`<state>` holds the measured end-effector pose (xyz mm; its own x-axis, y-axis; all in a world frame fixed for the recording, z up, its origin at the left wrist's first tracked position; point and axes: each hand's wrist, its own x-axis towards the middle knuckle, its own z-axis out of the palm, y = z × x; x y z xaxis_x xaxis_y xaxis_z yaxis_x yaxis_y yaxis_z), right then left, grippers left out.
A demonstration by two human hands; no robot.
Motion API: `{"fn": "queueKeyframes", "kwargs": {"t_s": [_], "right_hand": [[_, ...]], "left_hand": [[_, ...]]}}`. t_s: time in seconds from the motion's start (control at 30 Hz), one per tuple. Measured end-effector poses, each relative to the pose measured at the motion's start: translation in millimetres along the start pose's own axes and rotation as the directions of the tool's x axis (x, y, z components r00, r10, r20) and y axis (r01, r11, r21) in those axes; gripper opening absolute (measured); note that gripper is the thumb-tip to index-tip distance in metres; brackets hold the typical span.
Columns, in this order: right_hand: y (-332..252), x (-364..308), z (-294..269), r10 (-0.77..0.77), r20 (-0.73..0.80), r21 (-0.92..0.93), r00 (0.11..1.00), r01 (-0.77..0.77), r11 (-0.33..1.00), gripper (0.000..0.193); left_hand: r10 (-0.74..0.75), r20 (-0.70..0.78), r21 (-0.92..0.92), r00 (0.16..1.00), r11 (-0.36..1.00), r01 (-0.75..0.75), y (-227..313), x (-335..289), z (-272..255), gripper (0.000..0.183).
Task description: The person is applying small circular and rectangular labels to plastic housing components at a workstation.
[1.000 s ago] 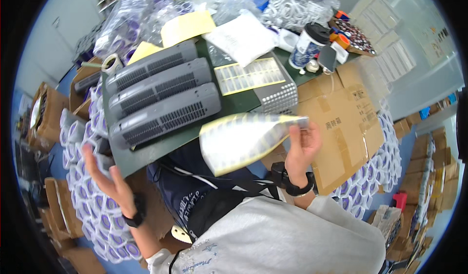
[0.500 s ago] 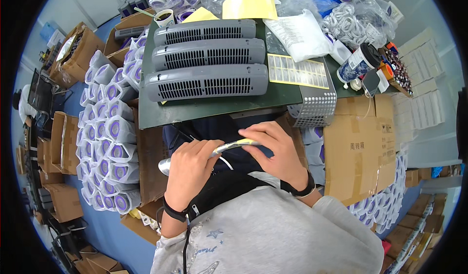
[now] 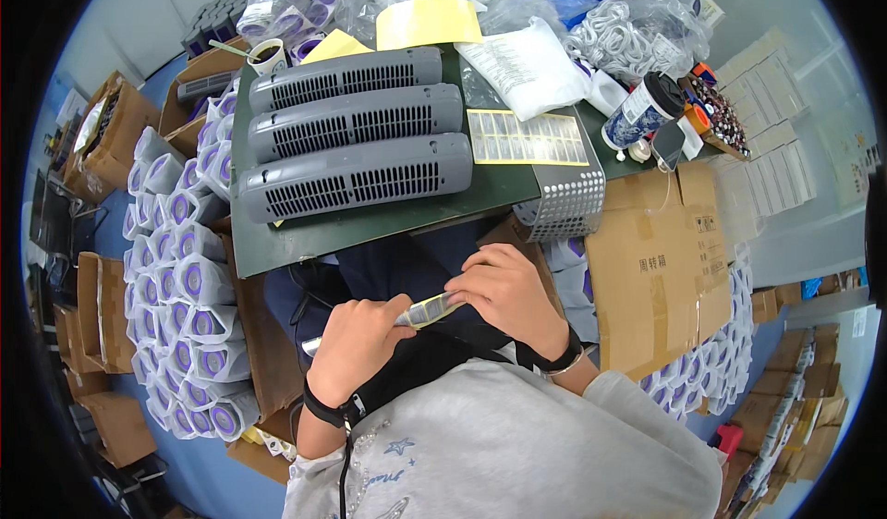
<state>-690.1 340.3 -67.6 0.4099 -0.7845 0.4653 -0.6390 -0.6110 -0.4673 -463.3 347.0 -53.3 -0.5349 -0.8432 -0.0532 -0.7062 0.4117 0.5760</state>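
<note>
My left hand and my right hand grip a curled sheet of silver stickers with pale yellow edges, in front of my waist below the table's edge. The left hand's fingers wrap round its middle, and its other end pokes out left of that hand. At the right end, my right fingers and thumb pinch the sheet. Part of it is hidden under the left hand. On the table ahead, a similar flat sticker sheet lies beside three grey slotted plastic covers.
The dark green table also holds a white packet, a patterned cup and bundled white cables. Wrapped purple-centred parts are stacked at left. A cardboard box stands at right.
My view has turned, so the table appears shifted left. The sticker sheet has tilted to show more of its silver face, and my right fingers have closed together on its end.
</note>
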Motion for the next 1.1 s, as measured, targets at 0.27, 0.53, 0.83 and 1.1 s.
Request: {"fn": "queueKeyframes", "kwargs": {"t_s": [0.27,0.53,0.83,1.1], "right_hand": [[-5,-13,4,0.283,0.171,0.17,0.944,-0.311,0.935,0.018],[2,-17,6,0.364,0.18,0.164,0.914,-0.393,0.905,0.013],[6,-21,7,0.478,0.274,0.179,0.834,-0.533,0.827,0.01],[17,-29,-4,0.396,-0.078,0.246,0.915,-0.367,0.897,0.011]], "left_hand": [[0.052,0.12,-0.013,0.991,0.999,-0.051,-9,11,0,0.021],[0.049,0.143,0.027,0.988,0.998,-0.053,-6,15,16,0.02],[0.054,0.206,0.086,0.977,0.994,-0.073,4,16,17,0.022],[0.177,0.213,-0.234,0.961,0.964,-0.125,-4,56,8,0.029]]}}
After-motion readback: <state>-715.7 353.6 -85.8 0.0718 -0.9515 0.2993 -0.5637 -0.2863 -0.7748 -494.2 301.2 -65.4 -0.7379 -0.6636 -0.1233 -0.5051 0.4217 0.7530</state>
